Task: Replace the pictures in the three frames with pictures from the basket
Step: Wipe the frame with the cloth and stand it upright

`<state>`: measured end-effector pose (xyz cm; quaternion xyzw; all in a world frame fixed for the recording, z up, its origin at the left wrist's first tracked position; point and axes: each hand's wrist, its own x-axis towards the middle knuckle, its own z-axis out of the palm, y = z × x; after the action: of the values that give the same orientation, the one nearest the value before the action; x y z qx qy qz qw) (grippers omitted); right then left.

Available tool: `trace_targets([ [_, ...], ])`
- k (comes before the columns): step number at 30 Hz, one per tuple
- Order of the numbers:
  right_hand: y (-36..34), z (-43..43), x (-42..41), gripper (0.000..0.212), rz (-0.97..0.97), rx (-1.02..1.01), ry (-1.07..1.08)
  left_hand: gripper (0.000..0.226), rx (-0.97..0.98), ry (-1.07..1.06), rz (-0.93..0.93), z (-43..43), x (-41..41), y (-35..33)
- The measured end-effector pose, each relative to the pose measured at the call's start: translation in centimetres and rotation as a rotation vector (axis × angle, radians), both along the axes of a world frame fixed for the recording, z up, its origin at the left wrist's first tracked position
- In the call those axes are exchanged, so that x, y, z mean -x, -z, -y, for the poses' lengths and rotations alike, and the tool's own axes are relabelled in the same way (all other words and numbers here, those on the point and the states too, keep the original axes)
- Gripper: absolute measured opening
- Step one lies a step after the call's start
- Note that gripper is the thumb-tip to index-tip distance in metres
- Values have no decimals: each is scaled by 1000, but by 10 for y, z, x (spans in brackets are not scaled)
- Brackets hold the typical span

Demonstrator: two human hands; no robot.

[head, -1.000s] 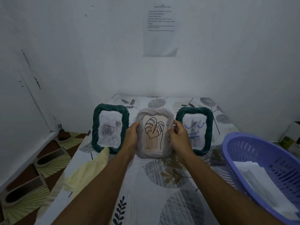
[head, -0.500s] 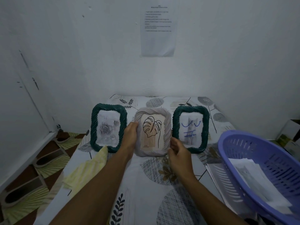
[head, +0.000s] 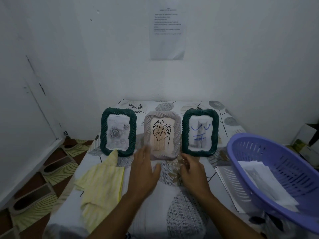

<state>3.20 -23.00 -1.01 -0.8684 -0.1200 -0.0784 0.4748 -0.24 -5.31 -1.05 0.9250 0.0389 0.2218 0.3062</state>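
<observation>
Directly in front of the grey frame (head: 162, 135), both hands hover low over the table (head: 181, 213) and hold nothing. The left hand (head: 144, 171) is at the frame's lower left corner with fingers straight and slightly apart. The right hand (head: 193, 171) is at its lower right corner with fingers loosely curled. Motion blur makes it impossible to tell whether either hand touches the frame. The grey frame stands upright, with the left green frame (head: 118, 133) and the right green frame (head: 200, 132) close beside it. A careless brush from either hand is likely to tip the grey frame backward or into a neighbour. To the front left of the grey frame, the yellow cloth (head: 101, 183) reaches the left green frame's base, so dragging it may topple that frame. Well to the right of the grey frame, the basket (head: 283, 157) holds the replacement pictures (head: 264, 180). It rests tilted on loose papers (head: 227, 183), so a hasty reach may slide it or scatter the sheets.
</observation>
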Motion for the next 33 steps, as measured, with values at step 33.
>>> trace_targets([
  [33, -93, 75, -125, 29, -242, -382, 330, 81, -403, 180, -195, -3, 21, 27],
])
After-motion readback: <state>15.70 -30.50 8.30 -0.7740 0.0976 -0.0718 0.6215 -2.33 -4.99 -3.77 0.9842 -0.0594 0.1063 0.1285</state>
